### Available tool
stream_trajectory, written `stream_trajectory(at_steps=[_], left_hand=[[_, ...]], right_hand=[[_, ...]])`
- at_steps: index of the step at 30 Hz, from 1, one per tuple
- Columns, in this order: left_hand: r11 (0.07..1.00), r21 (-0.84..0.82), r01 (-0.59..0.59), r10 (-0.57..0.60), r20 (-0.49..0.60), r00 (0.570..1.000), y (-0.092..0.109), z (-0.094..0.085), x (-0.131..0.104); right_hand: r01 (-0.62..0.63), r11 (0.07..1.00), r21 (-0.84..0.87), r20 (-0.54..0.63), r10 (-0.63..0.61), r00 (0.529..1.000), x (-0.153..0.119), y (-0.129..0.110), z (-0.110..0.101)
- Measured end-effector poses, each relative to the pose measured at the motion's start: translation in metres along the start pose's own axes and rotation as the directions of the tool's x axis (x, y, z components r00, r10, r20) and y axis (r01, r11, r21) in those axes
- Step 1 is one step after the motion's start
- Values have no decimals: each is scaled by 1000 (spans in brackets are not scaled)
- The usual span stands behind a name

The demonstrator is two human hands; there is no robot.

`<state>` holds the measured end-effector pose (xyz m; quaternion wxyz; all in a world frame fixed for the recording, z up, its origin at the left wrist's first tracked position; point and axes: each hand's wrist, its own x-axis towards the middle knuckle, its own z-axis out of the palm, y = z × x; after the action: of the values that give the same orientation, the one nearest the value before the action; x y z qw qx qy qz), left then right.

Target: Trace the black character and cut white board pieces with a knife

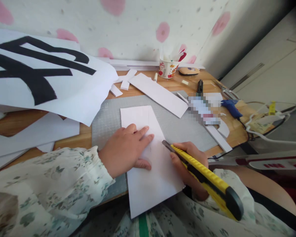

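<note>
A white board [144, 194] lies on the grey cutting mat [108, 121], its near end sticking out past the table's front edge. My left hand [127, 148] rests flat on the board with fingers spread. In my right hand [192, 164] is a yellow and black utility knife [207, 174], its blade out and pointing at the board's right side. The blade tip is near the board's right edge; whether it touches cannot be made out. Short faint marks show on the board between the hands.
A large white sheet with black strokes [74, 72] covers the left. Behind lie a long white strip [160, 95], a paper cup [167, 69] with tools, and a mouse [188, 71]. At right are scissors [228, 92], a blue glue gun [232, 108] and white cables [268, 141].
</note>
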<state>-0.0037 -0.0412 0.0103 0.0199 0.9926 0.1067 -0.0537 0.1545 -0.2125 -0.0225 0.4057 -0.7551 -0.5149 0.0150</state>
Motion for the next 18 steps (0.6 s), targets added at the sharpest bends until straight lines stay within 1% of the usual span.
stream_trajectory(at_steps=[5, 10, 12, 15, 18], left_hand=[[1000, -18, 7, -7, -20, 1000, 0, 1, 0], [1000, -26, 9, -10, -15, 1000, 0, 1, 0], [1000, -31, 4, -5, -13, 1000, -1, 2, 0], [1000, -23, 1, -1, -10, 1000, -1, 3, 0], [1000, -9, -1, 1, -17, 1000, -2, 4, 1]], right_hand=[[48, 999, -21, -35, -49, 998, -8, 2, 2], [32, 996, -85, -40, -35, 999, -14, 0, 3], [45, 993, -112, -57, -51, 997, -14, -4, 3], [74, 992, -99, -95, -83, 992, -15, -9, 3], [71, 995, -72, -96, -78, 992, -18, -10, 2]])
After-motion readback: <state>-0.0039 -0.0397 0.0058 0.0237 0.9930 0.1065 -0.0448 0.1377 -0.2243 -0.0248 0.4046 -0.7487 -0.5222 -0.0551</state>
